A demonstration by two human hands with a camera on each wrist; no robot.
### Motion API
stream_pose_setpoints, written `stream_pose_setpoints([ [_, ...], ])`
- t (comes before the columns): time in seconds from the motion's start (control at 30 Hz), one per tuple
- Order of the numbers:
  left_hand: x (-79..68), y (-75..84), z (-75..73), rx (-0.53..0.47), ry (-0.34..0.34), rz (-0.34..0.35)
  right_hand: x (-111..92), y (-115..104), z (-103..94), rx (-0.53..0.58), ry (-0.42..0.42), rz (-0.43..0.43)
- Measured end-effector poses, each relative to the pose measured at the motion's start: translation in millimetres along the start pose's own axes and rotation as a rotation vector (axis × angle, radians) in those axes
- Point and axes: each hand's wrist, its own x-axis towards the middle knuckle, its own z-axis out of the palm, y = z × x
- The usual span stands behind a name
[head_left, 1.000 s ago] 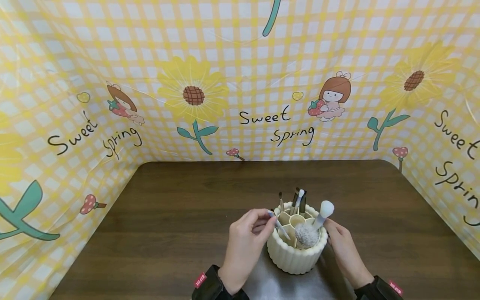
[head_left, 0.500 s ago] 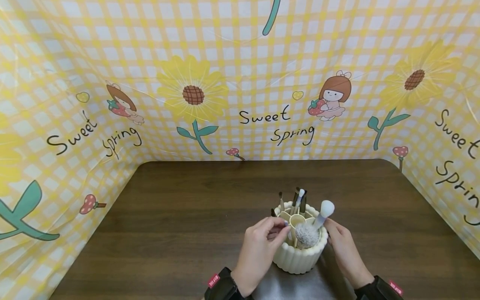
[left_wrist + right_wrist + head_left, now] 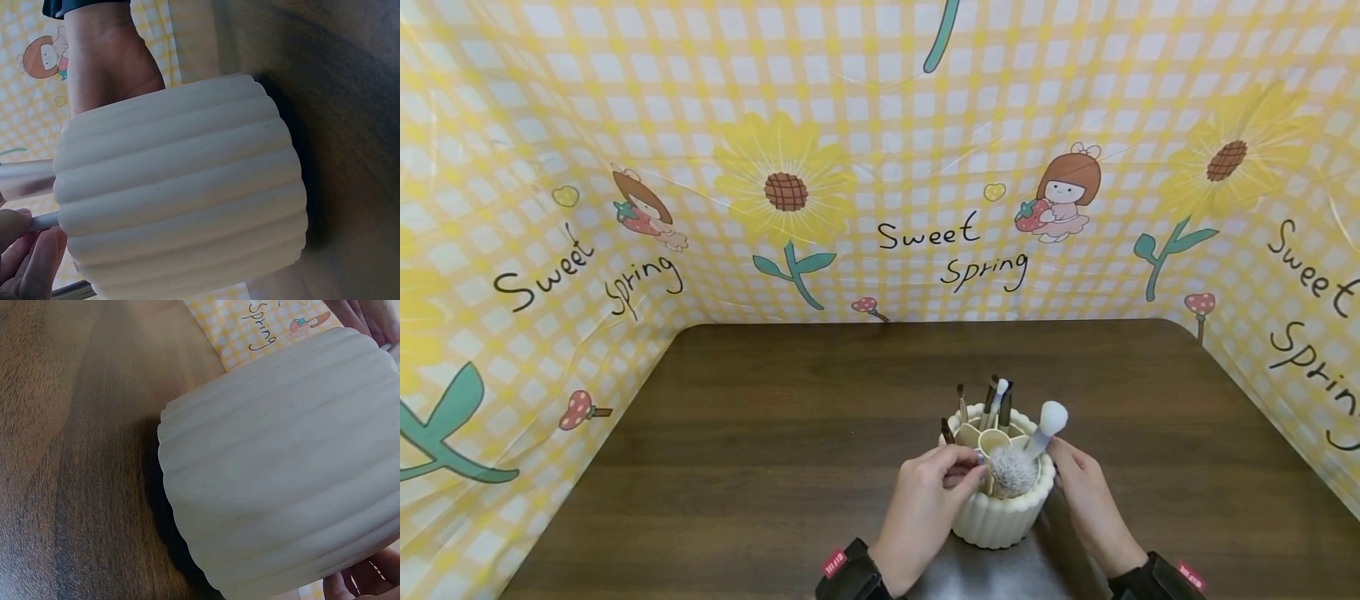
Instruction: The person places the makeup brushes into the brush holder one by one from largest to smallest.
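Note:
A cream fluted brush holder [image 3: 997, 518], divided into compartments, stands upright on the table with several makeup brushes in it. My left hand [image 3: 925, 504] is at its near-left rim, finger and thumb pinching a thin pale makeup brush handle [image 3: 44, 221] that reaches down past the rim. The brush's lower end is hidden inside the holder. My right hand [image 3: 1092, 500] holds the holder's right side, its fingertips partly hidden behind the rim. In the right wrist view its fingers [image 3: 369, 578] show beside the fluted wall. A fluffy grey-white brush head [image 3: 1013, 470] fills the front compartment.
A white-tipped brush [image 3: 1052, 417] leans out at the right, close to my right hand. Slim dark-tipped brushes [image 3: 988, 400] rise at the back, and another dark tip [image 3: 947, 430] stands at the left rim. The brown wooden table [image 3: 760, 450] is bordered by a yellow checked cloth [image 3: 910, 150].
My left hand has moved right and slightly down over the holder, bringing the thin brush into it. A dark brush tip at the left rim has come into view. My right hand stays put.

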Motion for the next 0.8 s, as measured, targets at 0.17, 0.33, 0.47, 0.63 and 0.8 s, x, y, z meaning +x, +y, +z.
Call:
stream_pose_setpoints([
  [0.17, -1.1, -0.7, 0.7, -0.014, -0.011, -0.022, -0.6, -0.7, 0.7, 0.002, -0.002, -0.010],
  [0.33, -1.9, -1.6, 2.2, -0.017, -0.017, -0.033, -1.0, -1.1, 0.8, -0.001, -0.003, -0.008],
  [0.47, -0.9, -1.2, 2.0, -0.013, -0.030, -0.050, -0.6, -1.3, 0.7, -0.008, -0.001, -0.001],
  [0.63, 1.4, 0.7, 0.9, 0.000, -0.059, -0.089, 0.3, -1.0, 0.8, -0.010, 0.004, 0.008],
  [0.8, 2.5, 0.9, 1.1, 0.015, -0.070, -0.106, 0.5, -1.2, 0.7, -0.013, 0.002, 0.017],
])
